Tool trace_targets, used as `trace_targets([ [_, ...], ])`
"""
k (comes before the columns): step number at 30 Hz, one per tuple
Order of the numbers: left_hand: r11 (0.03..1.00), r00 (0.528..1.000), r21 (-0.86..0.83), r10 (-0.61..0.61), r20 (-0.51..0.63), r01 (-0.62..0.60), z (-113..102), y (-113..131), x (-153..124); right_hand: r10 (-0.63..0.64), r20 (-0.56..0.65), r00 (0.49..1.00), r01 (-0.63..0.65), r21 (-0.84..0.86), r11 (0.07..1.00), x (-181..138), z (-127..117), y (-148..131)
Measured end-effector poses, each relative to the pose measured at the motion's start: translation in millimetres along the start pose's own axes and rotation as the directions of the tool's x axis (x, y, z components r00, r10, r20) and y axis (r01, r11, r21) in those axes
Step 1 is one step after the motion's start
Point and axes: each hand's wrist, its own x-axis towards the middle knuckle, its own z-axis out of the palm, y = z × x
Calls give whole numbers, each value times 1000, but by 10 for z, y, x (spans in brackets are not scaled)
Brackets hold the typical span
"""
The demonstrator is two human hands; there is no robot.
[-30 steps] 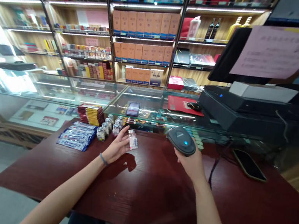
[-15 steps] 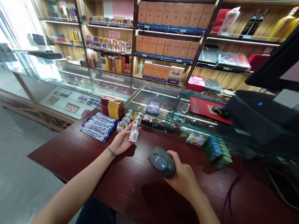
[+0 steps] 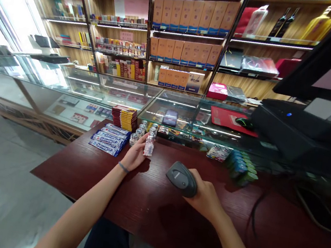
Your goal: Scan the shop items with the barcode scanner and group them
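Note:
My left hand [image 3: 135,154] is closed around a small clear bottle [image 3: 149,146] with a silvery cap and whitish-pink contents, held just above the dark red table [image 3: 136,196]. More small bottles [image 3: 134,138] with silver caps stand right behind that hand. My right hand [image 3: 205,194] grips a dark grey barcode scanner [image 3: 182,179], its head pointing left toward the bottle. A gap of table separates scanner and bottle. To the left lie blue-and-white packets [image 3: 109,139] in a row, beside a stack of yellow-and-maroon packs [image 3: 124,117].
Several green-and-blue cans or tubes [image 3: 242,167] and two small packs [image 3: 218,152] stand at the right. A glass display counter [image 3: 182,101] runs behind the table. A black monitor [image 3: 320,61] and a cable [image 3: 253,216] occupy the right side.
The blue light on the scanner has gone out. My right hand and the scanner have shifted slightly to the right. My left hand keeps the bottle in nearly the same place.

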Motion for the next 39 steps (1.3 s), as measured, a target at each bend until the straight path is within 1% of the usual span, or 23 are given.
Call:
trace_targets([
  [3,986,989,101,139,-43,-135,-2,-3,-5,25,-29,999,-24,37,999,-1,-14,34],
  [5,955,972,210,225,-64,-207,-22,-22,8,43,-40,998,-41,45,998,-1,-15,62],
  [7,894,947,360,313,-72,-268,-51,-46,19,54,-50,997,-52,42,998,-1,-13,94],
  [8,845,933,449,354,-60,-291,-67,-58,18,57,-53,997,-55,40,998,-1,-11,110],
  [10,694,905,644,425,-6,-321,-94,-84,4,57,-58,997,-55,32,998,-1,-9,138],
  [12,484,880,815,472,62,-317,-108,-108,-25,60,-65,996,-58,24,998,-2,-8,159],
  [14,284,861,919,498,101,-273,-110,-127,-56,65,-73,995,-64,15,998,-4,-9,172],
  [16,150,860,966,498,108,-208,-107,-139,-75,69,-83,994,-68,10,998,-7,-10,179],
  [18,77,870,985,483,97,-153,-108,-147,-77,67,-89,994,-66,7,998,-10,-12,182],
  [19,55,874,989,477,92,-134,-112,-150,-73,66,-92,994,-66,5,998,-11,-13,183],
  [21,43,877,993,475,75,-108,-125,-158,-55,65,-94,993,-65,3,998,-12,-15,181],
  [30,61,885,997,465,22,-57,-155,-165,9,77,-83,994,-75,27,997,0,-29,173],
  [34,57,883,996,469,30,-65,-169,-183,31,85,-90,992,-81,40,996,5,-37,178],
  [39,76,872,993,487,46,-95,-201,-212,47,100,-104,990,-92,77,993,2,-54,159],
])
